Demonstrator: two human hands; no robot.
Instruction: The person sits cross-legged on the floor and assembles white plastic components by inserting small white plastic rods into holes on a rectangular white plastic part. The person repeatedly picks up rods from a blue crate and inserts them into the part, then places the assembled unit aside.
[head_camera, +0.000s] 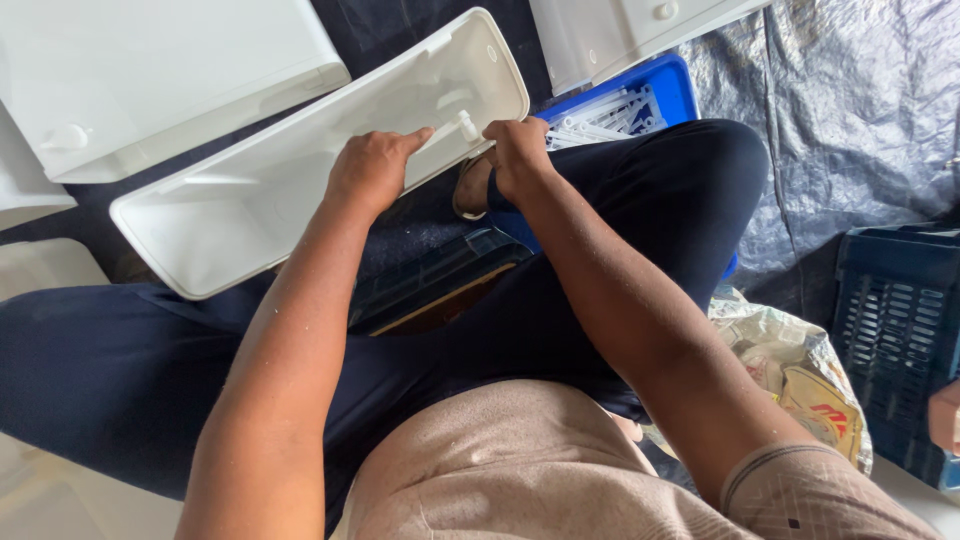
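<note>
A long white plastic lid (260, 190) lies upside down across my lap, its hollow inside facing up. My left hand (372, 167) grips its near rim, fingers curled over the edge. My right hand (517, 152) is closed at the lid's right end, pinching a small white plastic fitting (466, 126) that stands up from the lid's inside. I sit with legs in dark blue trousers spread to either side.
More white plastic lids and tank parts (150, 80) lie at top left and top centre (620, 30). A blue tray (640, 100) of small white parts sits behind my right knee. A dark blue crate (895, 340) stands at right, a crumpled sack (790, 370) beside it.
</note>
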